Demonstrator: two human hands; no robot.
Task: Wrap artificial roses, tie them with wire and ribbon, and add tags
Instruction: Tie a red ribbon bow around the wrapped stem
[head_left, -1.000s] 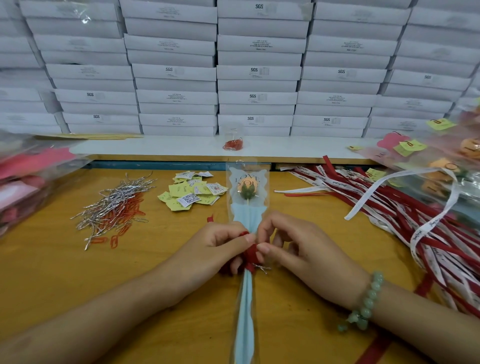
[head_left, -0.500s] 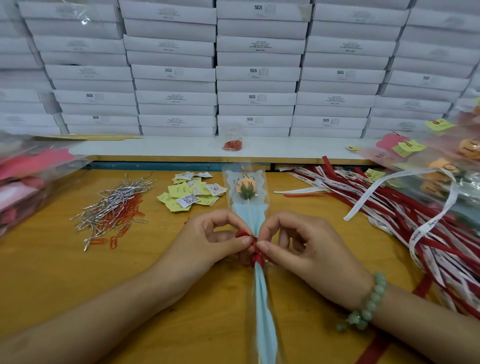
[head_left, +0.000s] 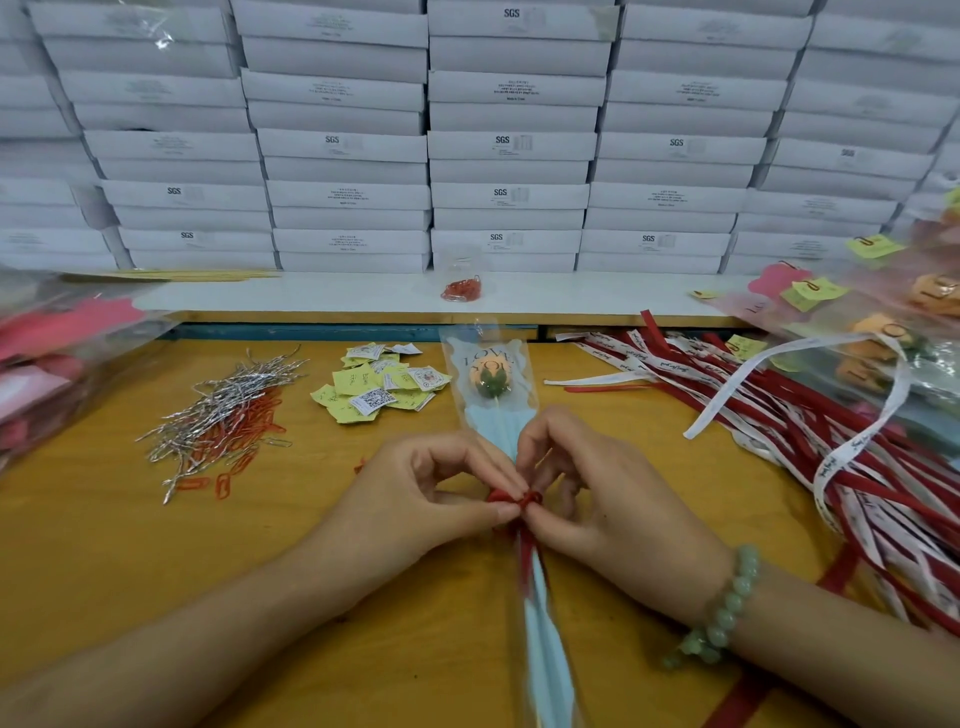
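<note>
The wrapped rose lies mid-table in a narrow lane. The tags and wire ties lie to its left and the heap of ribbons to its right. Plastic bags crowd the left edge and finished roses the right. Bare wood shows ahead of the left forearm. The left hand and right hand meet at the red ribbon knotted round the sleeve, each pinching it between thumb and forefinger. A second ago the left hand was bunched; now its fingers arch open above the pinch, and the stem's near end has swung slightly right. The rose's long axis runs away from the person, bloom toward the stacked boxes.
</note>
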